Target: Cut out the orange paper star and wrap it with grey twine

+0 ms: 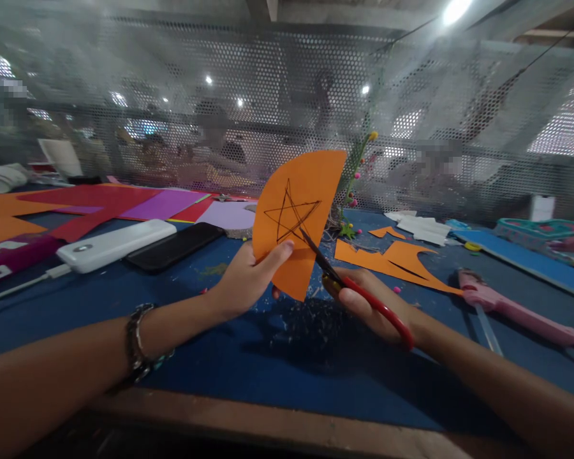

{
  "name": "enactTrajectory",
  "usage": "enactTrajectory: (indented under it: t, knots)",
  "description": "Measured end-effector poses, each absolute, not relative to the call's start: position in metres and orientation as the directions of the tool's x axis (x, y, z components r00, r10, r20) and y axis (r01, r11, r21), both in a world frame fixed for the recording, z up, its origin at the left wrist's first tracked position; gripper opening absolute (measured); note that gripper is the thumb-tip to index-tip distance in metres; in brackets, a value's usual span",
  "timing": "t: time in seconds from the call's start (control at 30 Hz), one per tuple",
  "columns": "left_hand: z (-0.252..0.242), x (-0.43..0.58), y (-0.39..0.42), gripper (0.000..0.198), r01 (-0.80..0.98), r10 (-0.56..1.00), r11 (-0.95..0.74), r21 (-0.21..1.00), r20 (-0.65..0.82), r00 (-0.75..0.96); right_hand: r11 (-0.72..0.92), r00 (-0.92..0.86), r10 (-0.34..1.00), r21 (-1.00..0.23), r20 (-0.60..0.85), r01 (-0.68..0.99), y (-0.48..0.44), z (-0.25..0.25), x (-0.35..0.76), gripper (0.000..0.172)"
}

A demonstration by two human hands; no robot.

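Observation:
My left hand point(246, 275) pinches the lower left edge of an orange paper piece point(299, 217), held upright above the blue table. A five-pointed star is drawn on the paper in dark pen. My right hand point(370, 306) grips red-handled scissors point(351, 284). Their dark blades reach up into the paper at the star's lower right point. A bracelet sits on my left wrist.
Orange offcuts point(392, 261) lie right of the paper. A pink glue gun point(511, 309) rests at the right. A white power bank point(117, 245) and a black phone point(175, 247) lie at the left, with coloured paper sheets point(124, 204) behind. A mesh screen point(287, 95) closes the far side.

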State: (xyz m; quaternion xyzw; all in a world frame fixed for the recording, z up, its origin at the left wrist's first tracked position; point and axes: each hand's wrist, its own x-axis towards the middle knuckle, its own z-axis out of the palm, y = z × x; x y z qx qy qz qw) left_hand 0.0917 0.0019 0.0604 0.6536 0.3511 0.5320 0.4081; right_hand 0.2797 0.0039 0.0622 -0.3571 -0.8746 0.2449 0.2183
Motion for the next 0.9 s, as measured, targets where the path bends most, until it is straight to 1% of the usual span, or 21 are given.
enactTrajectory:
  t: [0.1, 0.27, 0.37, 0.63, 0.9]
  knots:
    - [0.06, 0.0929, 0.0007, 0.022, 0.018, 0.894, -0.415, 0.91, 0.403, 0.196, 0.654, -0.67, 0.711, -0.553, 0.214, 0.516, 0.0036, 0.0624, 0.2797, 0.059]
    - [0.0565, 0.0936, 0.0012, 0.021, -0.006, 0.874, -0.45, 0.893, 0.442, 0.2, 0.693, -0.686, 0.68, -0.536, 0.261, 0.483, 0.0039, 0.0606, 0.2804, 0.056]
    - [0.0564, 0.0936, 0.0001, 0.022, -0.011, 0.875, -0.45, 0.893, 0.443, 0.196, 0.687, -0.665, 0.689, -0.55, 0.287, 0.475, 0.0037, 0.0603, 0.28, 0.055]
    - [0.0606, 0.0949, -0.0027, 0.02, -0.04, 0.867, -0.457, 0.888, 0.456, 0.2, 0.651, -0.636, 0.718, -0.595, 0.282, 0.471, 0.0018, 0.0596, 0.2792, 0.056]
    - [0.0609, 0.0949, -0.0051, 0.02, -0.03, 0.894, -0.4, 0.916, 0.397, 0.208, 0.647, -0.6, 0.741, -0.559, 0.3, 0.519, 0.002, 0.0585, 0.2773, 0.057]
